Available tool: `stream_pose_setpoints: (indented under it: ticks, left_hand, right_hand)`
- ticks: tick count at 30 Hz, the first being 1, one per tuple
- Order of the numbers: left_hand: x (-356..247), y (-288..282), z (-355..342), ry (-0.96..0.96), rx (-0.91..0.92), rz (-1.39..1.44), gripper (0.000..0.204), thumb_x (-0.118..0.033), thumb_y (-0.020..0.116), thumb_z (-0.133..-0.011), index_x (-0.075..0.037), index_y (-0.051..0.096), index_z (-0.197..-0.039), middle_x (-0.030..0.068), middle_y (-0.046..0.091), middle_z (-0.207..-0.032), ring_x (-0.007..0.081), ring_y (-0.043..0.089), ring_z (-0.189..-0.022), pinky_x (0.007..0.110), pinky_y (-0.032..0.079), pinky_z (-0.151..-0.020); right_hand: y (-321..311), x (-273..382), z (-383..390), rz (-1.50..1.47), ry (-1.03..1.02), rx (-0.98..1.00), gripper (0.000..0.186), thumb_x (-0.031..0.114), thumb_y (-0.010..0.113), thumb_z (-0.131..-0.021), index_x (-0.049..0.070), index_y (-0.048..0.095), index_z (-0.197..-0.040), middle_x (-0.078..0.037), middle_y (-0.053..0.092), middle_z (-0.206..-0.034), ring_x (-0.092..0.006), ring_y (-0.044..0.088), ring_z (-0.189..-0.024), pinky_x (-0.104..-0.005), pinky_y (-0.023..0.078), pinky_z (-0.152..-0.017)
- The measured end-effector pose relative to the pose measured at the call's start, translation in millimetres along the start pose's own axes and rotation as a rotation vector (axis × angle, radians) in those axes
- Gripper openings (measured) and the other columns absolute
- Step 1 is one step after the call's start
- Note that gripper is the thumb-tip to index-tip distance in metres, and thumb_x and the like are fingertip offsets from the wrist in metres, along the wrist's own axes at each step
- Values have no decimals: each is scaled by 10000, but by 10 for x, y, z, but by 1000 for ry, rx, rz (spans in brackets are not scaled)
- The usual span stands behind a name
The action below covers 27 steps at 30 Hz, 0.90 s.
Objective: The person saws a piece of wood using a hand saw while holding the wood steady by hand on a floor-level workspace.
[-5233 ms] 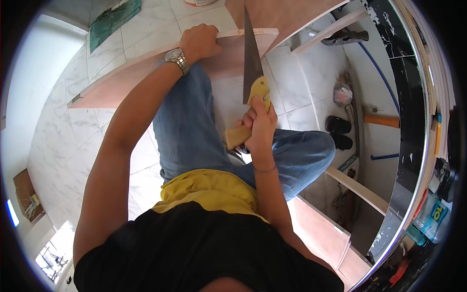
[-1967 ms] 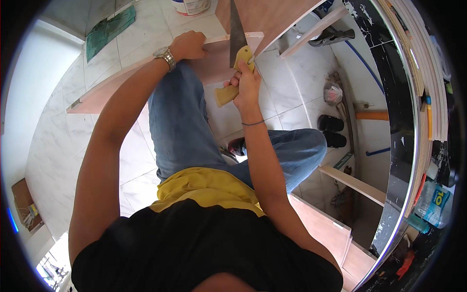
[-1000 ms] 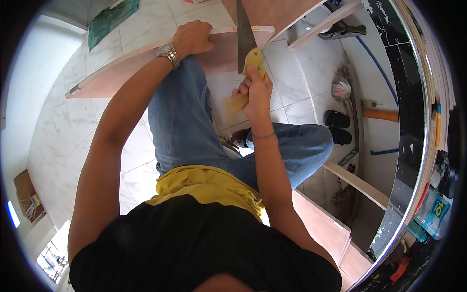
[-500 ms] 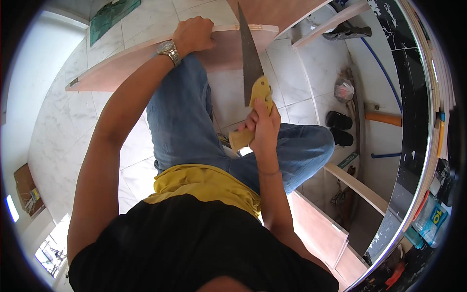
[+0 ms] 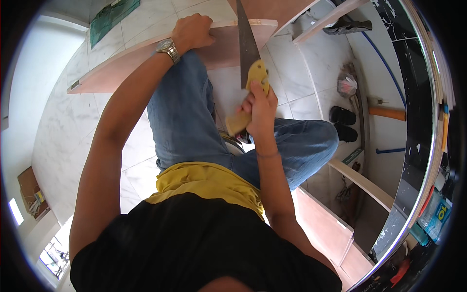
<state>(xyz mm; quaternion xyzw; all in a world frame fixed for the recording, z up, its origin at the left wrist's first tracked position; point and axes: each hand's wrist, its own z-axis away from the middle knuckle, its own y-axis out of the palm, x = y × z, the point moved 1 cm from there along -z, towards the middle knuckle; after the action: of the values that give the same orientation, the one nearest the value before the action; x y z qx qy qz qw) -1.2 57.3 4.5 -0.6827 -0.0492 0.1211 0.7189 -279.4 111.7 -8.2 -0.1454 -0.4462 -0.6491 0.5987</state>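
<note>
My right hand [image 5: 260,108] is wrapped round the yellow handle of a handsaw [image 5: 249,51]. Its long grey blade points away from me and crosses the edge of a pinkish plywood board [image 5: 121,64] near the board's right end. Whether the teeth have cut into the wood cannot be made out. On the board's upper edge, left of the blade, my left hand [image 5: 193,32] is closed over the wood, a metal watch on its wrist. The board stands on edge against my raised left knee.
Black slippers [image 5: 343,122], an orange tool handle [image 5: 387,113] and a clear plastic bag [image 5: 346,85] lie at the right. A wooden frame rail [image 5: 362,184] runs beside my right knee. Another plywood panel [image 5: 277,12] stands at the far side; green sheeting [image 5: 113,19] lies far left.
My right hand has pushed the saw forward, away from me, and its handle now sits nearer the board. My left hand keeps its hold on the board's edge.
</note>
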Motion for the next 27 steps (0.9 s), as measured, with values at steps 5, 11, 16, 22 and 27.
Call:
stream_pose_setpoints:
  ticks: [5, 11, 16, 22, 27]
  left_hand:
    - [-10, -4, -81, 22, -1, 4, 343, -317, 756, -742, -36, 763, -939, 209, 754, -911, 388, 750, -848, 499, 608, -741]
    - [13, 1, -29, -18, 19, 11, 334, -297, 726, -741, -26, 761, -934, 217, 747, -904, 389, 747, -845, 495, 608, -742]
    - [-7, 1, -6, 21, -33, 22, 331, -274, 724, -721, -22, 767, -931, 216, 747, -906, 389, 747, -848, 492, 608, -743]
    - [-48, -29, -45, -27, 10, 25, 303, -260, 722, -720, -28, 766, -911, 209, 750, -884, 387, 751, -853, 493, 607, -752]
    - [20, 12, -17, -15, 0, 11, 312, -282, 733, -728, -33, 767, -915, 200, 753, -880, 382, 751, -849, 488, 607, -749]
  right_hand:
    - [361, 184, -504, -88, -65, 22, 215, 250, 675, -995, 75, 552, -1004, 51, 366, -643, -81, 387, -514, -335, 492, -523]
    - [-178, -37, 420, 2, 54, -5, 225, 263, 673, -999, 81, 541, -986, 53, 360, -643, -86, 381, -511, -349, 498, -515]
    - [366, 16, -316, -104, -74, 3, 226, 264, 668, -998, 85, 530, -1001, 35, 373, -661, -101, 382, -510, -359, 492, -502]
    - [454, 91, -429, -123, -54, -11, 201, 245, 654, -995, 87, 530, -1004, 29, 379, -670, -105, 382, -512, -361, 493, -504]
    - [-58, -110, 423, -23, 34, -18, 218, 251, 645, -1003, 71, 522, -1004, 16, 391, -651, -97, 396, -480, -353, 505, -450]
